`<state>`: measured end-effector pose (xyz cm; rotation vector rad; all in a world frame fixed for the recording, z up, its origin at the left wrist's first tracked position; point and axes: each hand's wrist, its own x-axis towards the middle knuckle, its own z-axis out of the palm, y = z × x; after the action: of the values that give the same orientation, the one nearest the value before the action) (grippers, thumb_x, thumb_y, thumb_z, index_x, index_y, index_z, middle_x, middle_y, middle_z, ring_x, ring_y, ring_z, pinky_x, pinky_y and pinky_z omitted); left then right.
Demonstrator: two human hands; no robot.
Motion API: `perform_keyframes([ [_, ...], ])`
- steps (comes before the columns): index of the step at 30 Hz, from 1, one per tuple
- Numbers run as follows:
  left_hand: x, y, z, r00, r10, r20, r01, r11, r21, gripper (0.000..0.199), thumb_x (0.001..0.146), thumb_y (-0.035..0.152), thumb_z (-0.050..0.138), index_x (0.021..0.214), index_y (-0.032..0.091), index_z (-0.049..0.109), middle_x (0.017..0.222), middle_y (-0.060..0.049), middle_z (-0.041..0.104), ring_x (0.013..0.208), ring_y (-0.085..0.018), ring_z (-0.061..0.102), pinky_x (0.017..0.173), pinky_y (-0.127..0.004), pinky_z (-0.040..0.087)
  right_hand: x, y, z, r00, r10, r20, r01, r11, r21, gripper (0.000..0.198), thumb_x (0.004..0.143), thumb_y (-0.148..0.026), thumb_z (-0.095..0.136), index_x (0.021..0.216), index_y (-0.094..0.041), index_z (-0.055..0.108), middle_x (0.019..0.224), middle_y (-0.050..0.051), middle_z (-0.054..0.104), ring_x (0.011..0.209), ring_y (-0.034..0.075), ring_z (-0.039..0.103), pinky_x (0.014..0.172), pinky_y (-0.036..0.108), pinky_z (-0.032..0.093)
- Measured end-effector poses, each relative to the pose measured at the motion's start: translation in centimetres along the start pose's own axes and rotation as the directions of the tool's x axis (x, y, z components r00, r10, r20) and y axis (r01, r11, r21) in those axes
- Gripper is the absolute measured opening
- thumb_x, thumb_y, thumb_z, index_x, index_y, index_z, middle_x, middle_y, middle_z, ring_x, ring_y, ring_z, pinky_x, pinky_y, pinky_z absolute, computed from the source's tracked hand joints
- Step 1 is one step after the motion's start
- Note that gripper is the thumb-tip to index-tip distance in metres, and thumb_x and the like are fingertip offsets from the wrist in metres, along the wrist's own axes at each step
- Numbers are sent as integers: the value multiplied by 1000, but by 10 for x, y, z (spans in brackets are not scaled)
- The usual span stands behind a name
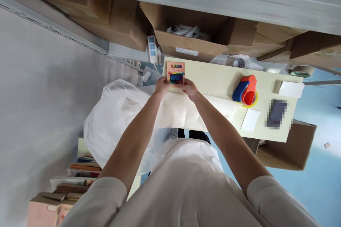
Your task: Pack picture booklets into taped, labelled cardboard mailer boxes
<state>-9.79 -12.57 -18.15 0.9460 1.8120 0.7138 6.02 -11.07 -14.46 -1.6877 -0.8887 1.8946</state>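
Between my two hands is a small pink book [176,72] with a dark, rainbow-edged picture on its cover, held over the far left part of the pale table [210,81]. My left hand [162,86] grips its lower left corner, fingers closed. At the lower right corner, my right hand [190,88] pinches the book's edge. Just below the book, a whitish sheet of wrapping [181,108] lies across the table. A large translucent plastic bag [114,113] bulges off the table's left side, beside my left forearm.
On the table's right are a red and blue tape dispenser [246,90], a white card [250,120], a white box [289,88] and a blurred-out dark object [277,113]. Cardboard boxes [189,42] and a power strip [152,49] line the back. Books [82,168] are stacked lower left.
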Motion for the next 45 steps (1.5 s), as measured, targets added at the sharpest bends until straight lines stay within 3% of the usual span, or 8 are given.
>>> perform_keyframes([
  [8,-57,42,8,972,199,123,-185,976,-118,32,72,15,56,102,13,67,90,-5,67,71,-12,61,67,-23,50,-51,15,-46,950,-177,-259,209,973,100,30,72,-45,64,90,-21,60,83,0,63,72,12,56,67,28,47],
  [11,-98,42,39,945,258,201,-249,966,-71,30,73,12,56,101,16,67,89,-5,65,69,-11,60,67,-23,51,-95,41,-86,922,-217,-319,248,967,59,35,67,-49,69,83,-19,58,77,0,63,67,13,57,66,30,49],
  [16,-167,31,106,869,247,429,-293,955,42,28,75,9,55,99,16,66,85,-5,59,69,-13,60,71,-27,52,-160,99,-149,885,-150,-441,100,986,-134,36,68,-50,66,84,-18,61,74,4,66,63,16,58,60,31,49],
  [22,-203,18,162,868,167,468,-285,938,195,30,74,11,57,104,12,62,79,-3,54,75,-15,57,77,-30,51,-169,145,-194,877,-160,-454,-1,943,-334,28,73,-45,54,83,-19,60,76,6,69,64,19,63,61,32,50],
  [29,-205,13,185,897,110,429,-292,876,384,20,76,13,55,95,16,63,77,-4,57,90,-22,57,84,-35,49,-146,161,-214,891,-220,-397,33,904,-427,18,74,-33,52,84,-20,61,82,7,66,75,21,62,77,39,50],
  [36,-227,24,186,864,219,454,-467,687,557,57,80,20,56,134,13,41,133,-18,45,123,-30,44,100,-43,41,-165,175,-231,804,-434,-407,123,791,-600,51,76,-33,54,123,-17,49,123,18,50,119,31,47,100,51,38],
  [42,-229,27,192,838,85,539,-496,528,689,55,79,19,57,131,11,41,147,-20,29,133,-33,35,101,-42,40,-153,166,-213,882,-255,-398,28,869,-494,80,68,-30,63,139,-14,30,146,21,28,138,35,26,110,52,25],
  [45,-226,29,191,829,55,556,-506,496,706,54,79,20,58,130,11,42,147,-20,29,131,-33,37,101,-42,40,-143,156,-211,896,-105,-432,-41,948,-315,90,64,-31,66,142,-13,24,140,21,38,130,31,40,103,44,39],
])
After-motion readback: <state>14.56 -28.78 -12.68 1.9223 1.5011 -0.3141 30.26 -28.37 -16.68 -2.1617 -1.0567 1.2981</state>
